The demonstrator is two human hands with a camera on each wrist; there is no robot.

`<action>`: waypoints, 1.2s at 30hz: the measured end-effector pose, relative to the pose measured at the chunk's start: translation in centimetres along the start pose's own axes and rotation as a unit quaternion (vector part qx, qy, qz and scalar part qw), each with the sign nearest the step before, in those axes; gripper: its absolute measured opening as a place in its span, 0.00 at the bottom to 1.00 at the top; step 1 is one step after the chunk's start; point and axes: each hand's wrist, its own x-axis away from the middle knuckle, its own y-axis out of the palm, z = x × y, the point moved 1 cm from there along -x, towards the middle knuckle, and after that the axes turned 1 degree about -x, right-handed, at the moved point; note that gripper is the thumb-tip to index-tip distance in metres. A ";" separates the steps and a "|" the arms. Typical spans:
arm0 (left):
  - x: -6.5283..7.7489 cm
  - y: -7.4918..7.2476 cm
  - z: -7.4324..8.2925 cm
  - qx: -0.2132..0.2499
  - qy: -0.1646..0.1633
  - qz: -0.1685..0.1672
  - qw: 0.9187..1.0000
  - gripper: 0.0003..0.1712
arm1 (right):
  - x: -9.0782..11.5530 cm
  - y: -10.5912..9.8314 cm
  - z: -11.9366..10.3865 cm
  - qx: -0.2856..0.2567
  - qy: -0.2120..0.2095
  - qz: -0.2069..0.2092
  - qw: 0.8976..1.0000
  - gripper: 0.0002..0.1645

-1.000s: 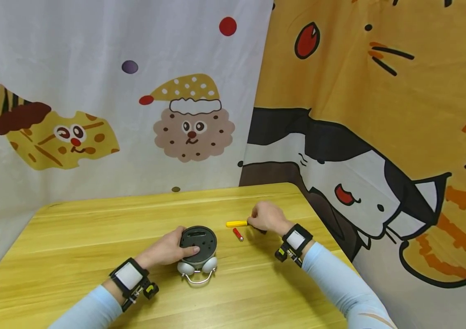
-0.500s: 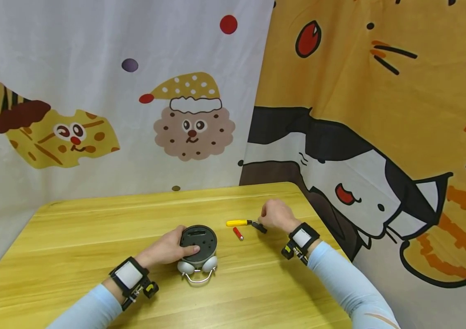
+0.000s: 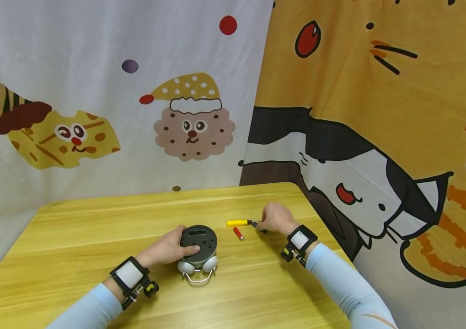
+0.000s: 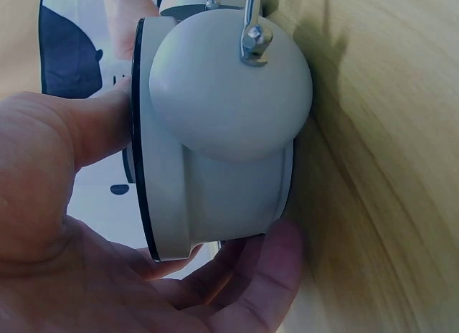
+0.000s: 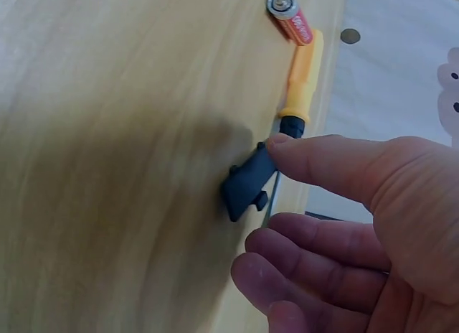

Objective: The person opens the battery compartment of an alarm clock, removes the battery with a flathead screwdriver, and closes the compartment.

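Note:
An alarm clock [image 3: 201,244] lies face down on the table, its dark back upward and its bells toward me. My left hand [image 3: 171,246] grips its left side, thumb on the back; in the left wrist view, fingers curl under the pale casing [image 4: 229,197]. My right hand [image 3: 275,218] is at a small black battery cover [image 5: 247,182]. In the right wrist view the thumb overlaps the cover's end; whether it touches is unclear. The other fingers curl loosely below, apart from it. Beside the cover lies a screwdriver with a yellow handle [image 3: 237,223], its shaft partly hidden.
A red battery [image 3: 238,234] lies just in front of the screwdriver handle, between the clock and my right hand. The wooden table [image 3: 125,219] ends at printed curtains [image 3: 191,45] behind and to the right.
My right hand drew off to the right, uncovering the black battery cover, then came slightly back down and left over it. The left hand and the clock stay where they were.

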 end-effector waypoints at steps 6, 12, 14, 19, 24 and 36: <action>0.0 0.0 0.1 0.005 0.004 -0.002 1.000 0.41 | 0.2 0.5 0.0 0.011 0.002 0.006 1.000 0.19; 0.1 -0.1 0.2 0.002 0.001 -0.001 1.000 0.42 | 0.2 0.8 -0.1 0.012 0.001 0.004 1.000 0.16; 0.1 0.0 0.2 -0.001 0.001 0.000 1.000 0.42 | 0.1 0.8 -0.1 0.011 -0.001 0.004 1.000 0.16; 0.0 0.0 0.2 -0.002 0.001 0.000 1.000 0.42 | 0.1 1.0 -0.3 0.013 -0.007 0.004 1.000 0.16; 0.1 0.0 0.1 -0.001 -0.001 -0.002 1.000 0.42 | 0.1 1.0 -0.4 0.010 -0.008 0.000 1.000 0.14; -0.2 -0.1 0.0 -0.004 -0.004 0.000 1.000 0.43 | 0.0 1.0 -0.5 0.004 0.000 0.005 1.000 0.17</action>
